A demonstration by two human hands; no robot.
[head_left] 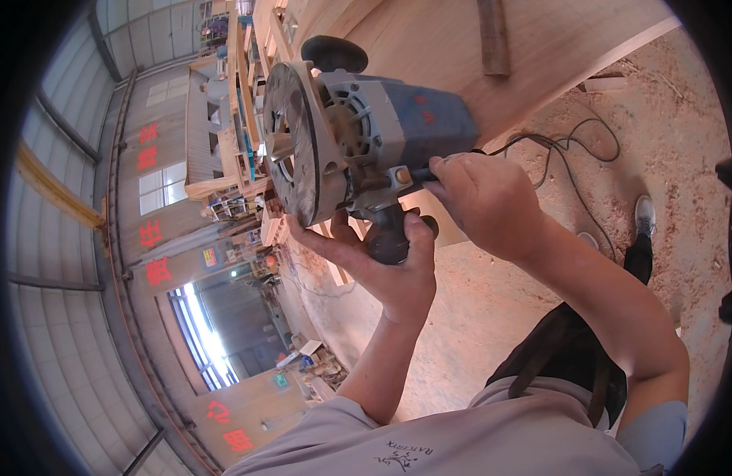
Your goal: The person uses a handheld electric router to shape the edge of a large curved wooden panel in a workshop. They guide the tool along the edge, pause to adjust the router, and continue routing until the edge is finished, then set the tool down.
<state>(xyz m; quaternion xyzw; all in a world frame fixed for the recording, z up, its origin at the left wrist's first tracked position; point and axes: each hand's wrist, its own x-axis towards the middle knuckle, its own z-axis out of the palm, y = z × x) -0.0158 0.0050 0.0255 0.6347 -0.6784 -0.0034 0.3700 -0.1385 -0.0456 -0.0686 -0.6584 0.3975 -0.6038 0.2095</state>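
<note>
A router [433,111] with a blue motor housing lies on its side above the edge of a wooden board, its round grey base plate [302,151] turned to the left. My left hand [382,274] is closed round the router's near black knob [390,236], with one finger stretched along the base plate's rim. My right hand [493,202] is closed beside the housing, thumb and forefinger pinching a dark slim part next to a brass-coloured screw [402,175]. What that part is stays hidden by the fingers. The second black knob [334,54] points away from me.
The wooden board [556,47] carries a dark bar [493,36] at the far side. A black cord [568,143] loops over the dusty floor on the right, near a shoe [645,214]. Timber frames [239,95] and a window [163,189] are farther back on the left.
</note>
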